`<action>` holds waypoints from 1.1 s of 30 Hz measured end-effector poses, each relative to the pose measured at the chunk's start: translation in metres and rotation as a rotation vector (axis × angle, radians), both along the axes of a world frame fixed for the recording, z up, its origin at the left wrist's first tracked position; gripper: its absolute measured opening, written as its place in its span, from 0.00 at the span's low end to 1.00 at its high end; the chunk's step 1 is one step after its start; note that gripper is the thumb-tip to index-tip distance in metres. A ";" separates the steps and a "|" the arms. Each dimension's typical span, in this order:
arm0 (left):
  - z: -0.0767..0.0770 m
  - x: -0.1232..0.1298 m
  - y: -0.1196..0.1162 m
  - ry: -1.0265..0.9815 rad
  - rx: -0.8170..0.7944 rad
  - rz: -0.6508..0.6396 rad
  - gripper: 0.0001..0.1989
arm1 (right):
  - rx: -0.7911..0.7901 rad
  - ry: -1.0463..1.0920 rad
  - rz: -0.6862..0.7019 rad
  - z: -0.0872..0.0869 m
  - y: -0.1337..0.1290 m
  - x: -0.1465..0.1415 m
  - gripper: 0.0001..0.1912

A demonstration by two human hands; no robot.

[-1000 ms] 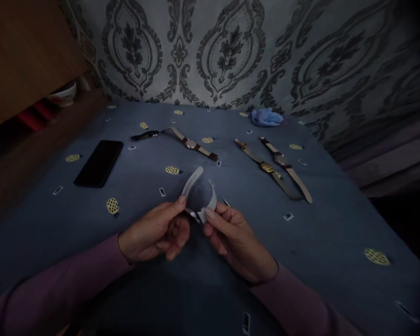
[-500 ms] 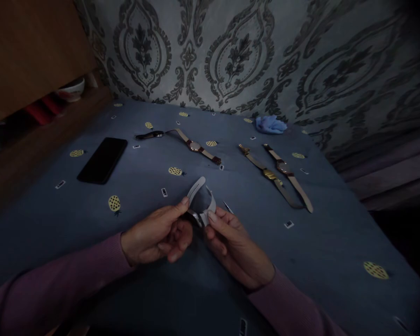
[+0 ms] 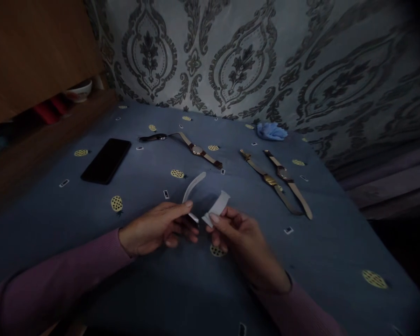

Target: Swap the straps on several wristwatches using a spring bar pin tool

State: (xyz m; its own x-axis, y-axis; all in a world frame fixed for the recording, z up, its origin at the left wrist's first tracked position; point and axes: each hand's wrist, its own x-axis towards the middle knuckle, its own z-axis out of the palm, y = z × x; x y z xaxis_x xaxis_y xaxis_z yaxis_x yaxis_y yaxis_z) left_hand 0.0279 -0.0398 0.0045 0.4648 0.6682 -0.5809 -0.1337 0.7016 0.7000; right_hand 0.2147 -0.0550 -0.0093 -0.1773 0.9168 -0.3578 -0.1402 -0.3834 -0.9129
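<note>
My left hand (image 3: 157, 228) pinches a watch (image 3: 193, 217) with one light strap half (image 3: 191, 187) curving up from it. The watch face is turned away and mostly hidden by the fingers. My right hand (image 3: 247, 242) grips a separate light strap piece (image 3: 219, 205) between thumb and fingers. A small gap shows between this piece and the watch. Both hands are held over the middle of the table, close together.
A black phone (image 3: 107, 161) lies at the left. Farther back are a dark watch (image 3: 153, 137) and a brown-strapped watch (image 3: 197, 150). To the right lie a gold watch (image 3: 270, 179) and another wristwatch (image 3: 283, 174). A crumpled blue cloth (image 3: 272, 131) sits near the wall.
The strap piece in my right hand has come away from the watch; earlier the two formed one loop. My right hand has shifted slightly right, and the view has moved a little.
</note>
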 end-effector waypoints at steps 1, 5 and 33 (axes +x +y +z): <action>0.000 -0.002 0.002 0.053 0.032 0.015 0.16 | 0.016 -0.056 -0.006 -0.002 0.000 0.001 0.22; -0.002 -0.011 0.013 0.292 0.254 -0.129 0.20 | 0.067 -0.317 0.058 -0.008 0.000 0.005 0.23; 0.013 -0.045 0.041 0.711 1.363 -0.567 0.09 | 0.664 -0.564 0.349 0.027 0.018 0.039 0.09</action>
State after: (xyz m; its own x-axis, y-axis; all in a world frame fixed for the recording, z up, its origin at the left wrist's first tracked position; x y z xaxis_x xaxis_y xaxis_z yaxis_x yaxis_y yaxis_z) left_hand -0.0175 0.0009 0.0179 0.7274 0.6828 0.0684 0.5104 -0.6051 0.6110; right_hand 0.2536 -0.0373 0.0180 -0.4408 0.8917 0.1028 0.4144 0.3037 -0.8579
